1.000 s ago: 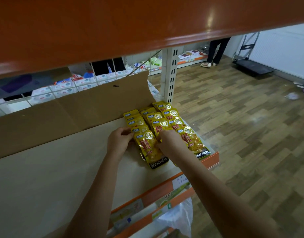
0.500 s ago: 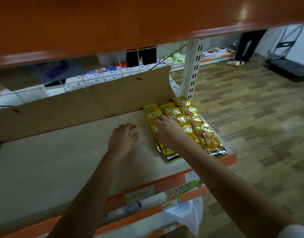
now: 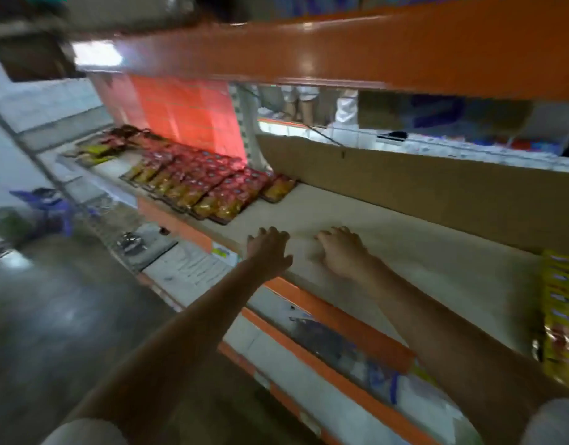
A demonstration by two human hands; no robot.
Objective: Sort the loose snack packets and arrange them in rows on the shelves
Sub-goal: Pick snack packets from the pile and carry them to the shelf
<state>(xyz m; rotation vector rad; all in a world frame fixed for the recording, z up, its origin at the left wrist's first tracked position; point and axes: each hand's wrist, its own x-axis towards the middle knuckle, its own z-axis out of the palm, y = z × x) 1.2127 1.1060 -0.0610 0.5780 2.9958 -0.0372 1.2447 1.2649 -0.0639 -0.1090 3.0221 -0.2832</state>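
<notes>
Head view blurred, left hand (image 3: 268, 250) and right hand (image 3: 342, 252) mid-frame, fingers spread, palms down over bare shelf board (image 3: 421, 252), holding nothing, red/yellow snack packets (image 3: 209, 184) in rows upper left, yellow packets (image 3: 560, 316) at right edge.

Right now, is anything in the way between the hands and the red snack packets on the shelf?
Nothing visible is. Both hands, left and right, hold nothing and lie over the bare shelf board. Between them and the rows of red packets farther along to the left there is only bare board. The picture is blurred, though.
</notes>
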